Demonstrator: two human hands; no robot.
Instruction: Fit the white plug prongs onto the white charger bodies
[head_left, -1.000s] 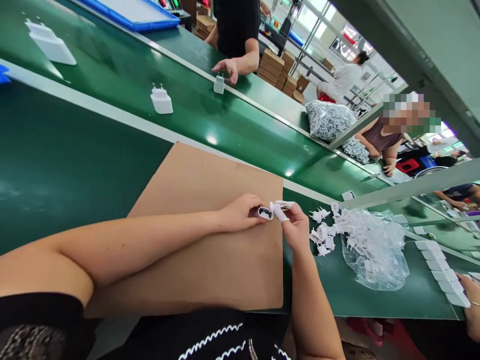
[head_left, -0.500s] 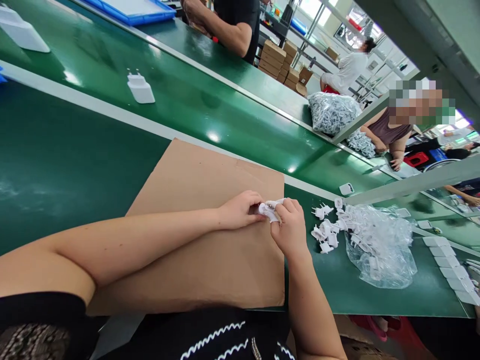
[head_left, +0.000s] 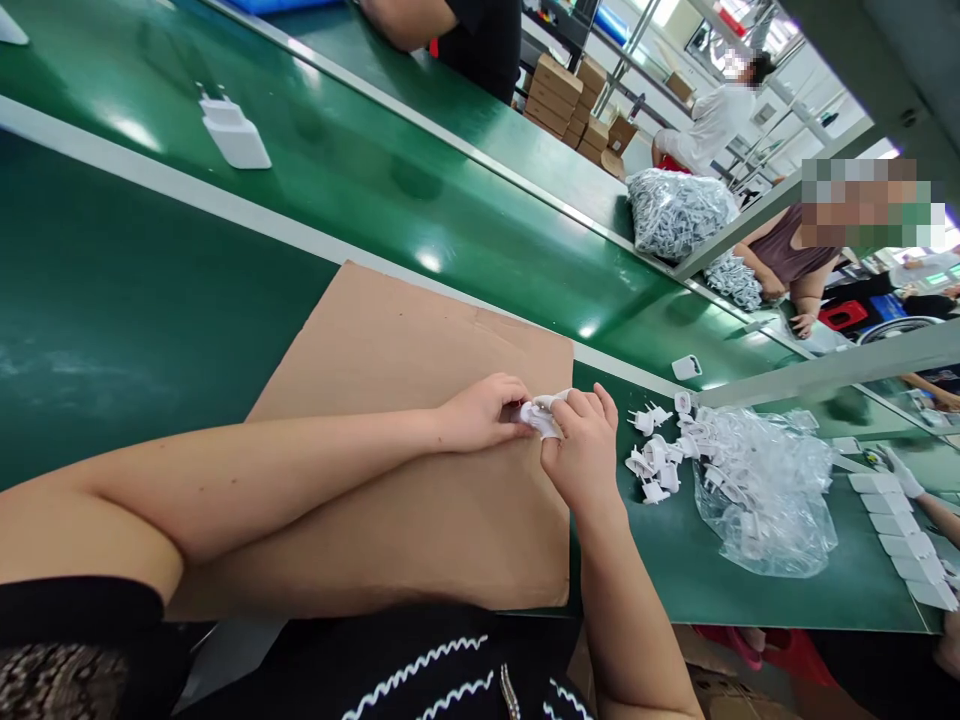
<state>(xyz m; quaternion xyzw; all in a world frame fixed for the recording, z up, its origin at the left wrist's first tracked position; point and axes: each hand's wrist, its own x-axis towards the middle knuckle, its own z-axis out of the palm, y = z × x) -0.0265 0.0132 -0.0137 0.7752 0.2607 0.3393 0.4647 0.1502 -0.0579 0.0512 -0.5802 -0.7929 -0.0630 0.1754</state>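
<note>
Two hands meet near the middle of the frame, and between them we hold a small white charger piece [head_left: 532,413], over the right part of a brown cardboard sheet [head_left: 420,335]. Our left hand [head_left: 487,412], reaching in from the left, pinches one end between thumb and fingers; our right hand [head_left: 589,440], rising from the lower right, grips the other end with fingers curled in. Our fingers hide much of the piece, so we cannot tell how its parts fit. Right of our right hand, we see a loose pile of white plug parts [head_left: 654,460] beside a clear plastic bag [head_left: 780,540] with more inside. Toward the right edge, white cases [head_left: 904,540] lie in a row. On the green conveyor belt [head_left: 390,190], a white charger with two pins [head_left: 238,138] lies at upper left. A bag of grey parts [head_left: 679,215] sits at upper right, near a co-worker [head_left: 795,245] in a brownish top.
</note>
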